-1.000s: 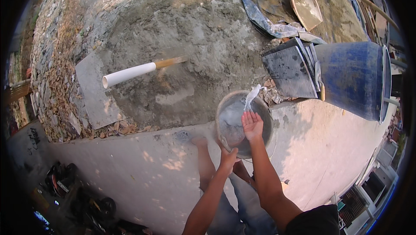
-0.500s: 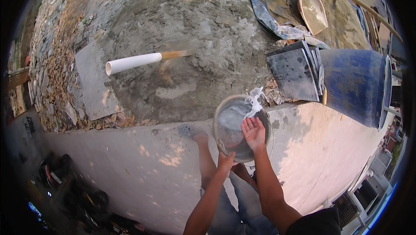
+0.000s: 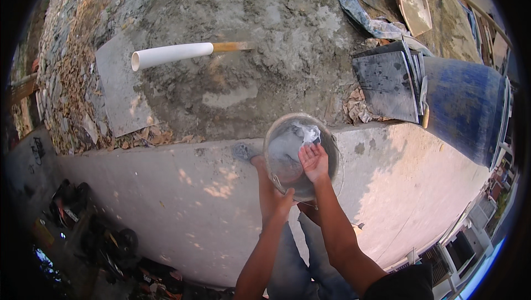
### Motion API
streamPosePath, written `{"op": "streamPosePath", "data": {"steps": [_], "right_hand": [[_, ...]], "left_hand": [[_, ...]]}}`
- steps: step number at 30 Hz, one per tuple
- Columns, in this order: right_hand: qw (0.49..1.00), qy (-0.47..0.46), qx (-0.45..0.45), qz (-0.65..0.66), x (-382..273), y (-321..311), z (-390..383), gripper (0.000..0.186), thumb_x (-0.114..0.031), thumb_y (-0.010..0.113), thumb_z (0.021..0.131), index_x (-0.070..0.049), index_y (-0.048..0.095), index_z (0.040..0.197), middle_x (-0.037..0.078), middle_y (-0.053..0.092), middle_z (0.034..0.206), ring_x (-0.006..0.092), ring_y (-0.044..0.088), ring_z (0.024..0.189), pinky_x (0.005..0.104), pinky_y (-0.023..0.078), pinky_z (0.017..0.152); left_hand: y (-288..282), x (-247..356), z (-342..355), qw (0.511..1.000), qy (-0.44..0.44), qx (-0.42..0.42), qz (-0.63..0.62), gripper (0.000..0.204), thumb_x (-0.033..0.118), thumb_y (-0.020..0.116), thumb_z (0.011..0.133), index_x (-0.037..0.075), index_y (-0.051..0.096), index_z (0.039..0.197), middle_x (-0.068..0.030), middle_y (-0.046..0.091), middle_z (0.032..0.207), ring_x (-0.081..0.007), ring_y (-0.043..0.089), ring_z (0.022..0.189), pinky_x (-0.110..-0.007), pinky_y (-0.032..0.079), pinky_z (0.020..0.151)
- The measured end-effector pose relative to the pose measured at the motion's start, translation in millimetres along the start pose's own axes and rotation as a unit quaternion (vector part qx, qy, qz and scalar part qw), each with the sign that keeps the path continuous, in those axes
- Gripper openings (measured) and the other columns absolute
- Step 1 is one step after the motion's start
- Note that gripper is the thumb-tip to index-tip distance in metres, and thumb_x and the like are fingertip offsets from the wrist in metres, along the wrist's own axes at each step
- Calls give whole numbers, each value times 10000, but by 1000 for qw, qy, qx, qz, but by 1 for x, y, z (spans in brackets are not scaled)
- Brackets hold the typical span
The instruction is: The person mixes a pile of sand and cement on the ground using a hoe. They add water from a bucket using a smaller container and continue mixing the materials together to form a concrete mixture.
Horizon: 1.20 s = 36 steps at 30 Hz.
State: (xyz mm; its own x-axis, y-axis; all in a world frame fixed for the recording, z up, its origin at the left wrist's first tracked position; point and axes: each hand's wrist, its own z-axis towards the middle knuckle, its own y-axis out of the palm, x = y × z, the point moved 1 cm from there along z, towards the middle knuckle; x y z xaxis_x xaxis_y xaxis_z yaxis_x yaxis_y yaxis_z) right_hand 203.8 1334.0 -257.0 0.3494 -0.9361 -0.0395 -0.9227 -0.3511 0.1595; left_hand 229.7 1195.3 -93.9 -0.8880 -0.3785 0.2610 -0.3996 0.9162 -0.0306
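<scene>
A round grey bucket (image 3: 332, 161) is in front of me, with its thin wire handle hanging at the right side. Cloudy greyish water (image 3: 283, 150) moves about inside. My left hand (image 3: 284, 199) is wrapped round the near-left rim. Palm up and fingers stretched out, my right hand (image 3: 314, 161) is over the inside of the bucket, with white splashing water (image 3: 311, 133) just past its fingertips. It holds no solid thing.
Beyond the concrete ledge (image 3: 210, 189) spreads wet grey mortar (image 3: 215, 1). A white pipe (image 3: 172, 56) with a wooden stick (image 3: 232, 47) at its end lies over it. Dark tiles (image 3: 387, 76), a blue barrel (image 3: 464, 101) and a trowel (image 3: 425, 101) stand right. Motorbikes (image 3: 105, 239) are lower left.
The high arc of splashed water has dropped lower into the bucket. My right hand has shifted slightly left with the bucket. The whole view has shifted a little.
</scene>
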Motion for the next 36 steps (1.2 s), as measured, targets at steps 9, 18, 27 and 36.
{"op": "streamPosePath", "data": {"steps": [9, 18, 27, 36], "right_hand": [[979, -1, 181, -89, 32, -34, 96, 364, -290, 508, 1004, -76, 518, 1298, 118, 544, 1281, 309, 581, 1101, 488, 493, 1001], [998, 13, -5, -62, 24, 17, -16, 298, -256, 506, 998, -44, 536, 1205, 168, 569, 1279, 343, 571, 1203, 453, 524, 976], [996, -7, 89, -17, 62, 11, 67, 230, -216, 486, 1012, -59, 575, 1155, 118, 612, 1182, 294, 608, 1050, 436, 519, 952], [997, 10, 81, 2, 46, 6, 24, 215, -229, 509, 992, -63, 571, 1115, 109, 650, 1149, 267, 632, 1046, 422, 523, 934]], "left_hand": [[2, -1, 13, 997, -19, -67, 17, 738, -77, 530, 865, 123, 226, 1507, -169, 473, 1359, -313, 613, 1132, -430, 640, 787], [-39, -37, 44, 998, 9, -52, -47, 655, -47, 517, 886, 74, 259, 1475, -172, 483, 1362, -321, 583, 1193, -477, 622, 846], [-40, -24, 46, 997, -32, -74, 0, 646, -29, 518, 903, 100, 258, 1480, -176, 456, 1385, -325, 575, 1196, -479, 617, 854], [-33, 5, 24, 998, -35, -58, -8, 698, -71, 527, 873, 113, 247, 1486, -176, 450, 1379, -315, 599, 1156, -452, 637, 791]]}}
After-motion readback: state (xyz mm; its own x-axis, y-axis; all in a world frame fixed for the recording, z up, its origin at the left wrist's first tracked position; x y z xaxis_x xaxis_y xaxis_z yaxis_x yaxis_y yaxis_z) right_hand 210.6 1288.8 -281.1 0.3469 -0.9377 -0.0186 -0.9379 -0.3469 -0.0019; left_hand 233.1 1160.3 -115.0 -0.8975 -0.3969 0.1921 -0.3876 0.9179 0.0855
